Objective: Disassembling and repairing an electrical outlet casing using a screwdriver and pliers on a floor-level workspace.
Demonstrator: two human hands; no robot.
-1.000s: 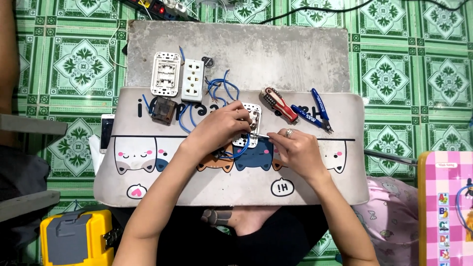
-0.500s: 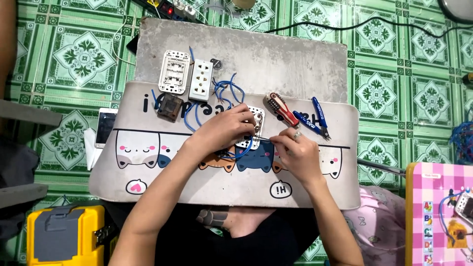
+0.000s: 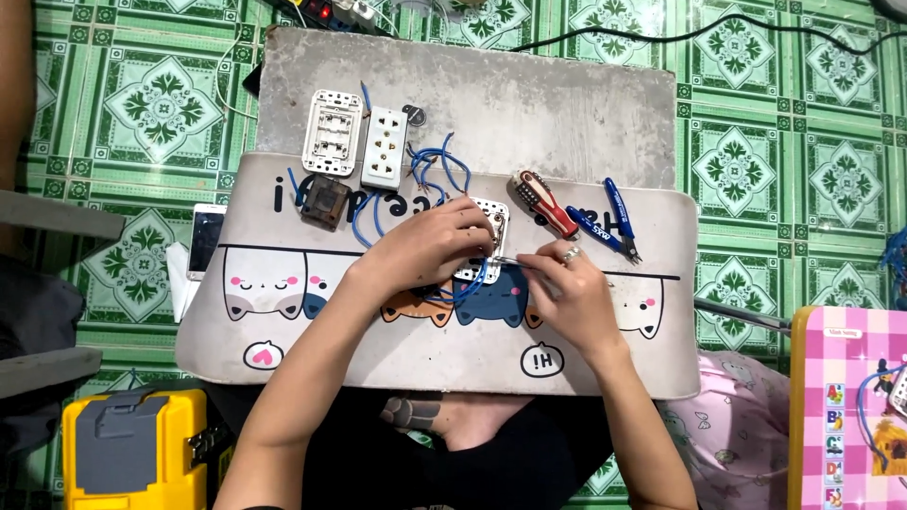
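Note:
My left hand [image 3: 427,247] grips a small white socket module [image 3: 488,227] with blue wires [image 3: 436,170] running from it, over the mat with cartoon cats [image 3: 283,283]. My right hand [image 3: 567,288], a ring on one finger, holds a thin metal tool [image 3: 508,262] whose tip touches the module's lower edge. Both hands meet at the mat's middle. Much of the module is hidden under my left fingers.
A white switch plate [image 3: 332,132], a white outlet plate [image 3: 385,147] and a dark brown box [image 3: 326,202] lie up left. A red screwdriver [image 3: 545,204] and blue pliers [image 3: 607,223] lie to the right. A phone [image 3: 206,241], a yellow toolbox [image 3: 132,453] and a pink book [image 3: 850,406] sit around the board.
The view has shifted slightly. Both hands stay on the socket module, with my right hand's tool brought against its lower edge.

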